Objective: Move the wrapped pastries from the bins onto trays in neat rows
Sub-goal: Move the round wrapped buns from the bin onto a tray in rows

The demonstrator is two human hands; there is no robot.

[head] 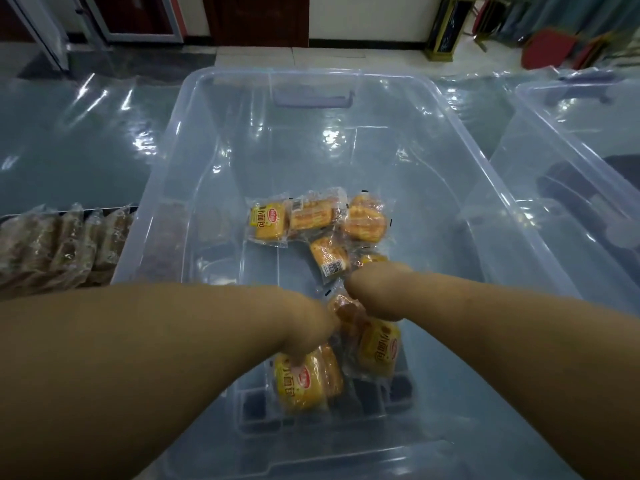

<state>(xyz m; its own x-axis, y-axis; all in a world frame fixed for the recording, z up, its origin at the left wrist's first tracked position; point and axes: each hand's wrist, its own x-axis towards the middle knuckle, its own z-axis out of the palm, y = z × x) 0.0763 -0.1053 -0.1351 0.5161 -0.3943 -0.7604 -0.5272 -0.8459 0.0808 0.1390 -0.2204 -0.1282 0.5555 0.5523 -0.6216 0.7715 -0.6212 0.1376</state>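
Left hand [304,327], right hand [375,289], clear bin [157,161], maybe nine pastries [269,221]

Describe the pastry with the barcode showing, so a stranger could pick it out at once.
Look into the large clear bin at the centre of the view, where yellow wrapped pastries lie scattered on its floor. Just nearer than the far row of three, and just beyond the right hand, lies one tilted packet. It alone shows a white barcode label face up.

Red chairs [550,46] stand on pale floor tiles [270,57].
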